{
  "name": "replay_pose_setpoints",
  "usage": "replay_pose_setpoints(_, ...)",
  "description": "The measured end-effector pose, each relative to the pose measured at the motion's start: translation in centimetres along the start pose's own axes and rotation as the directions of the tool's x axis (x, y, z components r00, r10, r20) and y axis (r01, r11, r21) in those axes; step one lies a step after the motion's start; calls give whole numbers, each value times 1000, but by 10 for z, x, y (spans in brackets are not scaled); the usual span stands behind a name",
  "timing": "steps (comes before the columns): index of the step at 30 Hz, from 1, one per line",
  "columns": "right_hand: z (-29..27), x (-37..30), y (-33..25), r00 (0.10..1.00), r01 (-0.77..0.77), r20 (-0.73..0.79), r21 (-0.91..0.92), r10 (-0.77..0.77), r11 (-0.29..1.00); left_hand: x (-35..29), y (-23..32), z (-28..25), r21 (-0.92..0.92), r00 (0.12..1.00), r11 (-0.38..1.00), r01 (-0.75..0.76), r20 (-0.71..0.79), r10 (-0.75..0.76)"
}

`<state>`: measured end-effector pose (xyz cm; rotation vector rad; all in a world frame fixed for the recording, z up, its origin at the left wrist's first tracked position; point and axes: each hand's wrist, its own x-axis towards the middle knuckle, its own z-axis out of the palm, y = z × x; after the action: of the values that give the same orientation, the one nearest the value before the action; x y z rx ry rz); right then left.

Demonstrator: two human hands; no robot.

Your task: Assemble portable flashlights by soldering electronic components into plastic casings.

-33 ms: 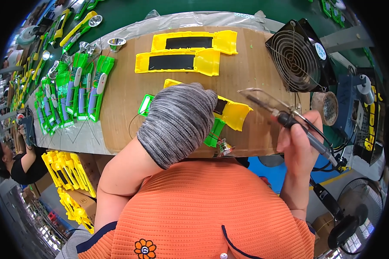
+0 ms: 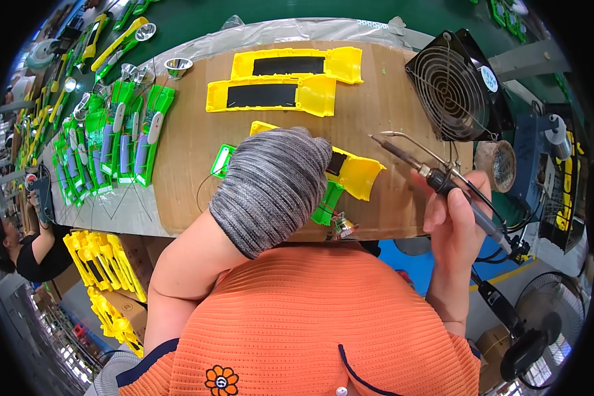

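My left hand [image 2: 274,175], in a grey knit glove, is curled over a yellow plastic shell [image 2: 360,173] and a green casing [image 2: 327,203]. Its fingers bend under and away from view, so whatever they grip is hidden. Out from under it, at the table's near edge, come thin wires with a small shiny reflector [image 2: 343,228]. Bare fingers of my right hand [image 2: 457,214] are wrapped around a soldering iron [image 2: 435,179] with a curved metal tube along it. The iron's tip points left, apart from the yellow shell.
Two yellow shells with black panels [image 2: 261,96] lie farther back on the cardboard [image 2: 185,145]. Several green casings with batteries and wires [image 2: 142,142] are lined up at left, near a loose reflector [image 2: 178,66]. A black fan [image 2: 452,86] stands back right. Yellow shells [image 2: 105,264] fill boxes lower left.
The soldering iron has shifted slightly to the right, along with my right hand, and now looks sharper. My left hand and the parts under it stay put.
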<state>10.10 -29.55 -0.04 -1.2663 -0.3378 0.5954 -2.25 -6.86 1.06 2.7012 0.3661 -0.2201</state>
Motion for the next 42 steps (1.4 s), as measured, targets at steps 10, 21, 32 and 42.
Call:
replay_pose_setpoints(10, 42, -14, 22, 987, -116, -80, 277, 143, 954, -1, -4, 0, -26, 998, 1000, -9, -55, 7)
replay_pose_setpoints(21, 57, 23, 39, 997, -79, 55, 386, 63, 919, 4, -31, -11, 6, 981, 992, 123, -154, -120)
replay_pose_setpoints(32, 48, 5, 36, 998, -47, -17, 324, 56, 945, 2, -38, -21, -5, 996, 998, 58, -65, -58)
replay_pose_setpoints(42, 45, -3, 41, 998, -50, -33, 252, 60, 966, -68, -108, -78, 120, 962, 968, -219, -138, 234)
